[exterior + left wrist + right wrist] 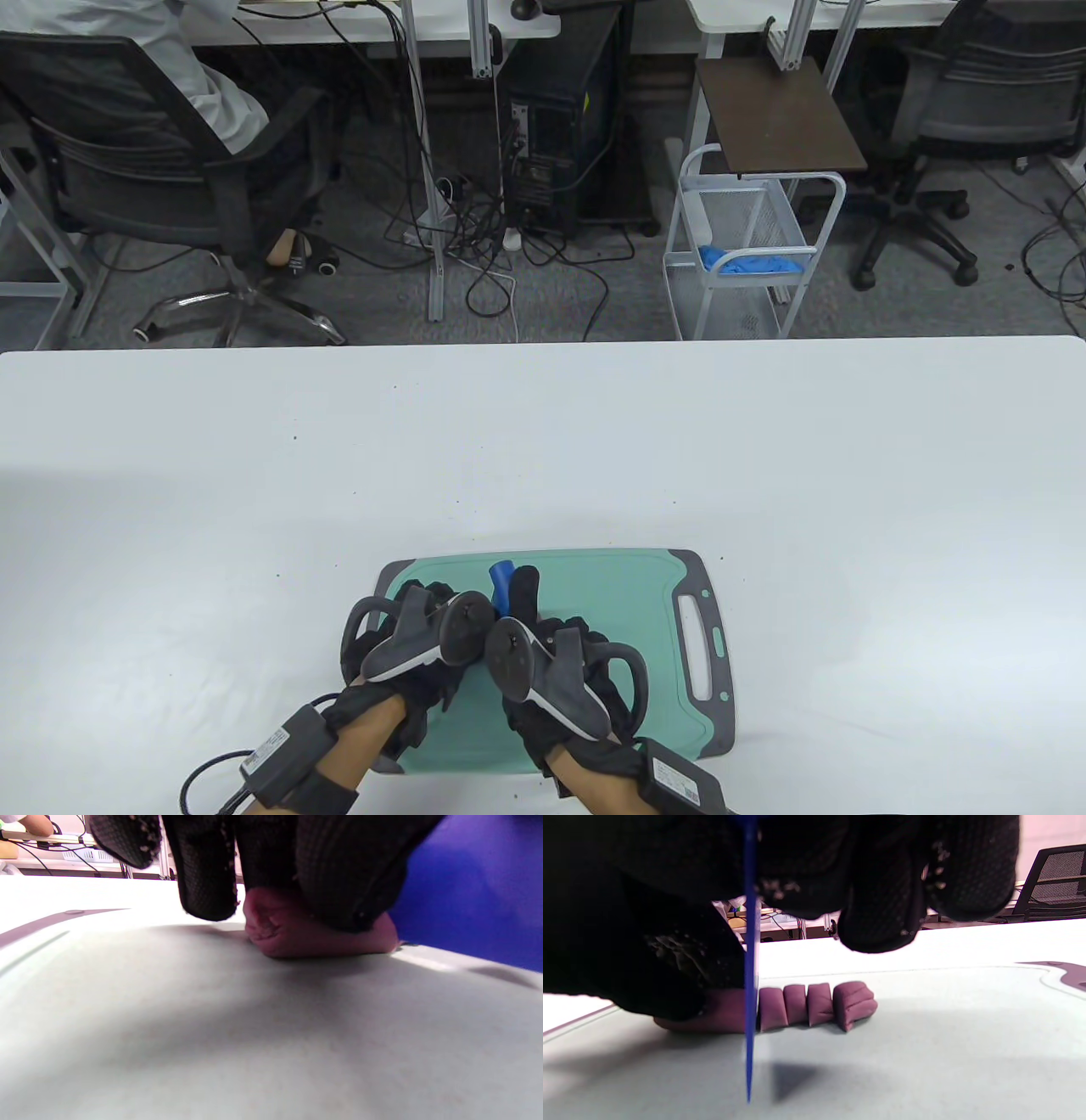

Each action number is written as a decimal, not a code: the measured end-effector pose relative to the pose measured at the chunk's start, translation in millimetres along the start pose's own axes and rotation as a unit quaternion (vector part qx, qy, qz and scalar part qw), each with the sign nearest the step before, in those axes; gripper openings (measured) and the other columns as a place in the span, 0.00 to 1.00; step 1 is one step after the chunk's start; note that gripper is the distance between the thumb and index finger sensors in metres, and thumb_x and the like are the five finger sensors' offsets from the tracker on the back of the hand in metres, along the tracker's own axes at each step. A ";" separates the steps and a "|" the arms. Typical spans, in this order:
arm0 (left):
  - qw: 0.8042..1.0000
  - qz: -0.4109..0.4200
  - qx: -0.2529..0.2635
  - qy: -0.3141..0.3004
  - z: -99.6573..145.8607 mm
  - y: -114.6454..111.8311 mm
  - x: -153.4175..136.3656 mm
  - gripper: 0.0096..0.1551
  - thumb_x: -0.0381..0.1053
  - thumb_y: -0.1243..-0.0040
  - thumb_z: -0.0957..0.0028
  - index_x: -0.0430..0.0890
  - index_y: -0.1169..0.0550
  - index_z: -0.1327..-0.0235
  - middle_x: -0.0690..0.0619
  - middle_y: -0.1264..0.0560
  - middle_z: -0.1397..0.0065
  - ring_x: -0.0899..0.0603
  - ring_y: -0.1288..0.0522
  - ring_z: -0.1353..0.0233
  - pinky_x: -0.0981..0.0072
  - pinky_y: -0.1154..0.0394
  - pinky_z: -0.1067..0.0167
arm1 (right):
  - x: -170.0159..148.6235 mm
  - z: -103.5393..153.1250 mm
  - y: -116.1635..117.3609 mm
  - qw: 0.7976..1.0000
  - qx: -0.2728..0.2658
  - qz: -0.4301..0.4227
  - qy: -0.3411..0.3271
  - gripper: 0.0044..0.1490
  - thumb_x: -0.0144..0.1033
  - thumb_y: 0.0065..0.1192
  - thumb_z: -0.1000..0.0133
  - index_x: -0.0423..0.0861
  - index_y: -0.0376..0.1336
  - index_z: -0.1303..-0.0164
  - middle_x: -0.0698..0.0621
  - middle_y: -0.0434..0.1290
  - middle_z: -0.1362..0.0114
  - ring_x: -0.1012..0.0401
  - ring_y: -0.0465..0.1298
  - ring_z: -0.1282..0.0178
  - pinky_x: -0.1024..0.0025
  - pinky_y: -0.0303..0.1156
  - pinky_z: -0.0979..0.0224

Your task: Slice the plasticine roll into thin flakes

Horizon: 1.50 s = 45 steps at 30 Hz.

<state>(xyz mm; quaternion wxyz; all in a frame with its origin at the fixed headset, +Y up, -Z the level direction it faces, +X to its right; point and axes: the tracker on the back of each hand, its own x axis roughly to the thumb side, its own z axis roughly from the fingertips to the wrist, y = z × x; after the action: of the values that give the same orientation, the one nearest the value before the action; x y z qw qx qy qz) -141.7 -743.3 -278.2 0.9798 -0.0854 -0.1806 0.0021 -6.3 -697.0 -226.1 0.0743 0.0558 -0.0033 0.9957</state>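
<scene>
A purple plasticine roll point(721, 1014) lies on the green cutting board point(628, 594). Several cut slices point(814, 1003) stand close together at its right end. My right hand point(543, 645) grips a blue plastic knife point(750, 984); its blade stands edge-on and upright against the roll, beside the last slice. The knife's blue handle tip point(501, 586) shows in the table view. My left hand point(424, 628) presses down on the roll point(305, 933) with its fingers point(339, 870), the blue blade point(475, 887) just to its right. In the table view the hands hide the roll.
The board's grey handle end point(700, 645) points right. White table point(543, 441) spreads all round the board. Office chairs, a wire cart point(747, 246) and cables stand on the floor beyond the table's far edge.
</scene>
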 end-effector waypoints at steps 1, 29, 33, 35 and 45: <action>1.000 0.001 0.001 0.001 -0.1 0.0 -0.1 0.31 0.55 0.26 0.65 0.60 0.18 0.44 0.61 0.15 0.35 0.39 0.21 0.27 0.37 0.31 0.28 | -0.3 0.9 -1.9 1.000 -0.004 -0.002 0.001 0.55 0.45 0.67 0.48 0.43 0.39 0.21 0.48 0.79 0.62 0.46 0.80 0.51 0.39 0.74 0.41; 1.000 0.014 0.013 0.019 -0.9 0.4 -9.9 0.26 0.60 0.25 0.68 0.59 0.13 0.53 0.60 0.13 0.41 0.39 0.19 0.29 0.38 0.30 0.28 | 2.6 8.2 -7.7 1.000 0.016 -0.021 -0.008 0.55 0.45 0.67 0.48 0.42 0.39 0.21 0.48 0.79 0.62 0.46 0.81 0.52 0.39 0.74 0.42; 1.000 0.020 0.012 0.020 -1.0 0.2 -10.7 0.26 0.60 0.25 0.68 0.59 0.13 0.53 0.59 0.13 0.41 0.39 0.19 0.29 0.38 0.30 0.28 | 4.0 6.8 -5.1 1.000 0.015 -0.017 -0.009 0.55 0.45 0.67 0.48 0.42 0.39 0.21 0.48 0.79 0.62 0.45 0.81 0.52 0.39 0.74 0.42; 1.000 0.021 0.012 0.019 -1.0 0.1 -10.8 0.26 0.60 0.25 0.68 0.59 0.13 0.53 0.59 0.13 0.41 0.39 0.19 0.29 0.38 0.30 0.28 | 4.4 6.1 -3.4 1.000 0.015 -0.014 -0.010 0.55 0.45 0.67 0.48 0.42 0.39 0.21 0.48 0.79 0.62 0.46 0.81 0.52 0.39 0.74 0.42; 0.999 0.024 0.010 0.019 -1.4 0.0 -11.3 0.26 0.59 0.25 0.68 0.58 0.13 0.53 0.59 0.13 0.41 0.39 0.19 0.29 0.38 0.30 0.28 | 6.7 2.2 4.1 1.000 0.015 -0.007 -0.014 0.55 0.45 0.66 0.48 0.43 0.39 0.21 0.48 0.78 0.62 0.46 0.81 0.52 0.39 0.74 0.42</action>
<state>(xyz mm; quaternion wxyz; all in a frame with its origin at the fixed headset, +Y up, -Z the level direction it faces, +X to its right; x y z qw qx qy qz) -151.7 -743.9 -283.4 0.9836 -0.0799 -0.1598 0.0258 -13.3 -700.1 -223.2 0.0801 0.0705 0.0105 0.9942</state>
